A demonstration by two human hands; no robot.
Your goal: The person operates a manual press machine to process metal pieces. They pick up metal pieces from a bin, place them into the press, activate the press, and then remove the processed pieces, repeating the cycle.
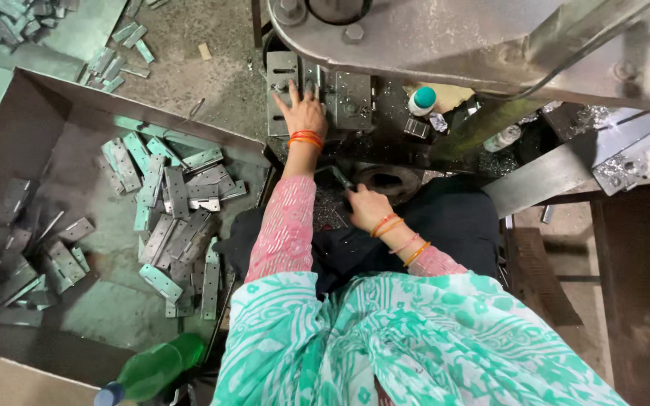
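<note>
Person seated at a heavy press [445, 37], seen from above. Left hand [302, 113] reaches forward and lies flat on the die block [317, 94], fingers spread, palm down — pressing or steadying rather than gripping. A small flat metal piece may sit under the fingertips, but the hand covers it, so I cannot tell.

Right hand [366, 207] is drawn back near the lap, fingers curled loosely round a thin dark piece [340, 178]. Exactly what it is, I cannot say. Its long axis runs diagonally, the free end pointing up and to the left, toward the die.

To the person's left, a metal tray [54, 120] holds a loose heap of flat hinge plates [174, 218] lying at all angles.

Judgement: seating a plate well here calls for square alignment against the die's stops, fingers flat and kept off the punch line — the left hand looks close to it.
</note>
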